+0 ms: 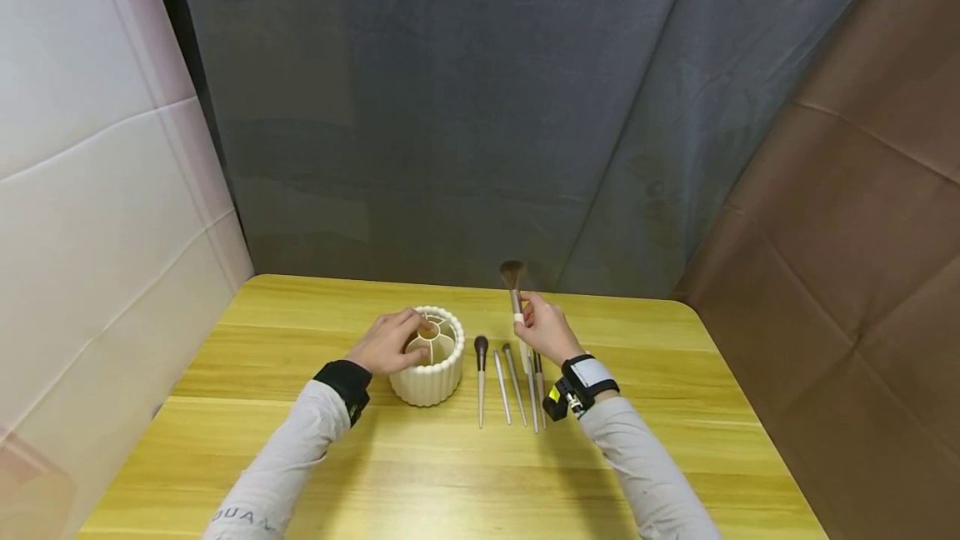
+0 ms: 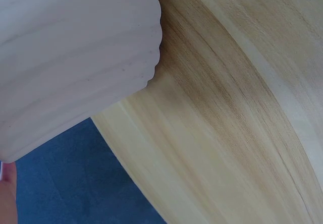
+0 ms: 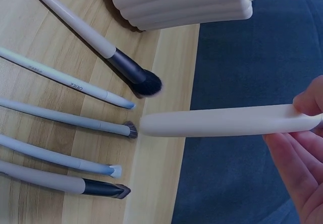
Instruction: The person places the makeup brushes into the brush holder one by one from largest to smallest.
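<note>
The right hand (image 1: 546,328) pinches a big brush (image 1: 513,286) upright, bristles up, just right of the ribbed holder (image 1: 427,357), which stands on the yellow surface (image 1: 675,440). The left hand (image 1: 390,342) grips the holder's rim. This looks like the loading step — next the handle must tip down into a compartment. 5 brushes (image 3: 65,128) lie alongside. 1 handle carries tiny print, too small to read; the left sleeve shows "QUA".

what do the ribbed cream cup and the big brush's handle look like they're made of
The ribbed cream cup looks like matte plastic or glazed ceramic: smooth, even fluted walls with no grain; which one is unclear. The big brush's cream handle, pinched in the right hand, looks like matte-coated plastic or painted wood, uniformly smooth with a rounded tip.
</note>
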